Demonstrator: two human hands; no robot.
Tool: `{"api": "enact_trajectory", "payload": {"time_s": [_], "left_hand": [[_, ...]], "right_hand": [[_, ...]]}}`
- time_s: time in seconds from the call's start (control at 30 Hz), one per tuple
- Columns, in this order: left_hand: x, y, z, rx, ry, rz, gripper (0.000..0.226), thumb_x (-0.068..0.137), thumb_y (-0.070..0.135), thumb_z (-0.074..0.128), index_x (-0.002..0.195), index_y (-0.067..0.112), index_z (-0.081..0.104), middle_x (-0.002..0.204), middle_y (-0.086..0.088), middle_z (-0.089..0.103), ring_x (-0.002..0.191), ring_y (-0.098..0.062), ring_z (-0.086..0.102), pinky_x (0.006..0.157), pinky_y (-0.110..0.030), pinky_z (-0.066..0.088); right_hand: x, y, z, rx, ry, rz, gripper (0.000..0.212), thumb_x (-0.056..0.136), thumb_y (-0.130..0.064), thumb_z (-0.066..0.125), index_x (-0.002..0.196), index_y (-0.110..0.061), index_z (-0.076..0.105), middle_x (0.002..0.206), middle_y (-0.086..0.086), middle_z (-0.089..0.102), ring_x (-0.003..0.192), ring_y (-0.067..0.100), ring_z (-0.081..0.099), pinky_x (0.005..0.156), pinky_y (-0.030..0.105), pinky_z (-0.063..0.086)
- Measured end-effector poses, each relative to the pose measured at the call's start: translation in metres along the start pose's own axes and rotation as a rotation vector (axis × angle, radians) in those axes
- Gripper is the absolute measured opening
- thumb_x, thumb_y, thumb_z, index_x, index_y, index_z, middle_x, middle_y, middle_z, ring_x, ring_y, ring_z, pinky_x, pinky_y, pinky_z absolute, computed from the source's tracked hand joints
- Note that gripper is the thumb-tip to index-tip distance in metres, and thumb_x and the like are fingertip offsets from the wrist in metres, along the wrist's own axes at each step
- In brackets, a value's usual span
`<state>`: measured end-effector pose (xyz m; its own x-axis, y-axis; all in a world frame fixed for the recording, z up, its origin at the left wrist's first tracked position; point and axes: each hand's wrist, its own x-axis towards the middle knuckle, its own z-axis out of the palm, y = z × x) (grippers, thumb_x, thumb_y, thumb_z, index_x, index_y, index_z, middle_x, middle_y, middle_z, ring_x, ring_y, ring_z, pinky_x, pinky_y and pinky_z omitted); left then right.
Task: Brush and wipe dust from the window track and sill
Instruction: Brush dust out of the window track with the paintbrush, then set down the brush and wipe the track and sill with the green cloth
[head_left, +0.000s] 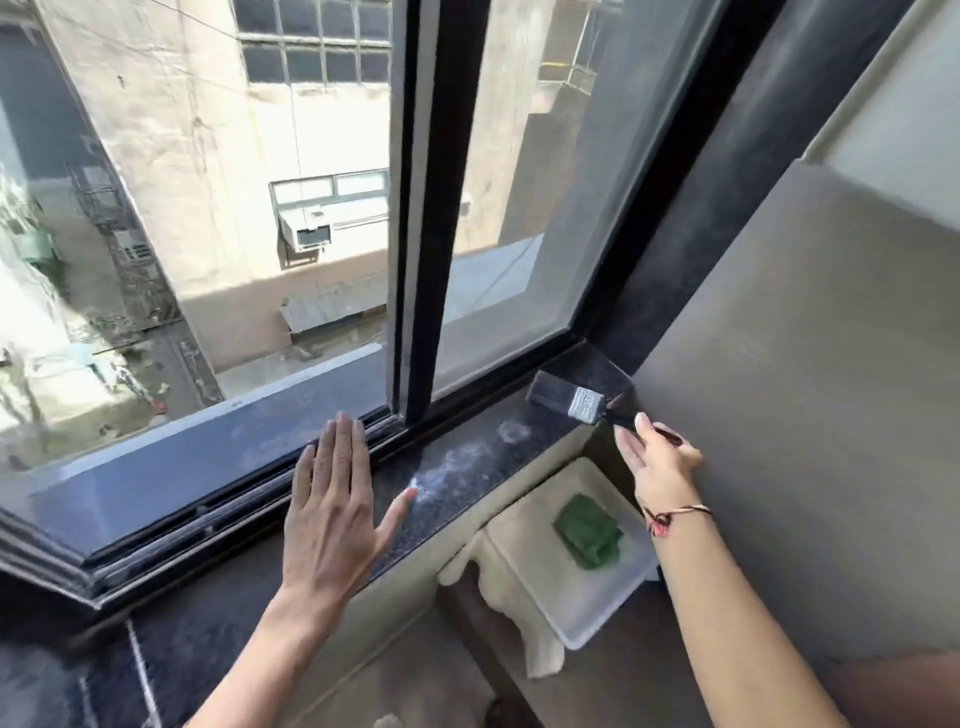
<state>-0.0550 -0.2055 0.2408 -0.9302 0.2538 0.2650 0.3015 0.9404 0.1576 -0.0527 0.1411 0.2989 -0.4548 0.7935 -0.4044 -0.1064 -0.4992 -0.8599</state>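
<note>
Dust (457, 465) streaks the dark sill (467, 499) beside the window track (244, 499). My left hand (332, 514) lies flat, fingers spread, holding nothing. My right hand (660, 462) pinches the brush (576, 400) handle, bristles at the sill's far corner.
</note>
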Motion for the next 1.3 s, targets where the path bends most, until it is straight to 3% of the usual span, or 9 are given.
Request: {"api": "enact_trajectory", "payload": {"time_s": [0.13,0.2,0.3,0.37,0.77,0.9,1.03,1.13,1.3], "left_hand": [[0.018,0.058,0.027,0.001,0.039,0.054,0.094,0.095,0.066,0.036,0.155,-0.006,0.034,0.165,-0.023,0.032,0.153,-0.036,0.034,0.124,-0.050,0.029],[0.027,0.082,0.042,0.014,0.055,0.064,0.094,0.095,0.066,0.037,0.156,-0.005,0.033,0.166,-0.023,0.032,0.153,-0.034,0.034,0.125,-0.049,0.028],[0.040,0.112,0.061,0.047,0.081,0.070,0.093,0.098,0.067,0.036,0.157,-0.004,0.031,0.167,-0.022,0.031,0.154,-0.033,0.034,0.126,-0.049,0.028],[0.048,0.127,0.071,0.064,0.096,0.070,0.091,0.100,0.068,0.031,0.158,-0.003,0.029,0.167,-0.022,0.030,0.154,-0.034,0.033,0.126,-0.050,0.028],[0.058,0.157,0.097,0.115,0.074,0.045,0.089,0.103,0.067,0.026,0.159,-0.003,0.026,0.168,-0.024,0.027,0.156,-0.035,0.028,0.125,-0.055,0.032],[0.044,0.166,0.102,0.137,0.094,0.058,0.088,0.104,0.064,0.031,0.160,-0.002,0.021,0.170,-0.023,0.024,0.158,-0.035,0.023,0.126,-0.057,0.030],[0.021,0.169,0.114,0.181,0.110,0.063,0.086,0.105,0.060,0.036,0.161,-0.002,0.019,0.170,-0.024,0.020,0.159,-0.036,0.020,0.127,-0.059,0.026],[0.002,0.165,0.125,0.180,0.118,0.061,0.084,0.106,0.059,0.038,0.161,-0.002,0.018,0.171,-0.024,0.018,0.160,-0.036,0.017,0.127,-0.062,0.023],[-0.032,0.180,0.155,0.132,0.128,0.232,0.082,0.104,0.053,0.048,0.160,-0.003,0.024,0.169,-0.027,0.024,0.159,-0.038,0.021,0.128,-0.059,0.024]], "right_hand": [[0.071,0.009,0.013,0.049,0.031,0.168,0.014,0.104,0.003,0.046,0.091,0.000,0.051,0.138,0.042,0.052,0.127,0.048,0.059,0.108,0.047,0.051],[0.101,0.014,0.023,0.029,0.014,0.191,0.013,0.105,0.001,0.046,0.093,0.000,0.050,0.131,0.040,0.055,0.114,0.043,0.065,0.102,0.045,0.055],[0.147,0.019,0.037,-0.051,0.049,0.166,0.020,0.102,-0.002,0.057,0.082,-0.003,0.052,0.094,0.021,0.061,0.067,0.022,0.060,0.055,0.021,0.061],[0.172,0.019,0.042,-0.089,0.043,0.170,0.029,0.097,0.001,0.065,0.072,-0.005,0.052,0.076,0.010,0.056,0.060,0.016,0.055,0.040,0.015,0.053],[0.175,0.041,0.001,-0.223,-0.039,-0.129,0.028,0.097,-0.014,0.068,0.073,-0.007,0.056,0.064,0.009,0.061,0.051,0.018,0.058,0.056,0.029,0.058],[0.161,0.108,-0.097,-0.948,-0.216,-0.318,0.015,0.093,-0.023,0.071,0.091,-0.008,0.067,0.088,0.014,0.073,0.082,0.035,0.072,0.077,0.046,0.061],[0.181,0.168,-0.154,-1.824,-0.565,-0.236,0.072,0.092,-0.045,0.063,0.155,-0.025,0.034,0.158,0.019,0.029,0.147,0.040,0.031,0.114,0.054,0.038],[0.204,0.194,-0.162,-1.980,-0.691,-0.333,0.084,0.093,-0.050,0.058,0.162,-0.035,0.012,0.169,0.020,0.001,0.156,0.043,0.007,0.122,0.062,0.020],[0.227,0.220,-0.160,-2.039,-0.721,-0.348,0.084,0.091,-0.054,0.059,0.161,-0.036,0.016,0.166,0.024,0.006,0.150,0.046,0.018,0.118,0.060,0.025]]}}
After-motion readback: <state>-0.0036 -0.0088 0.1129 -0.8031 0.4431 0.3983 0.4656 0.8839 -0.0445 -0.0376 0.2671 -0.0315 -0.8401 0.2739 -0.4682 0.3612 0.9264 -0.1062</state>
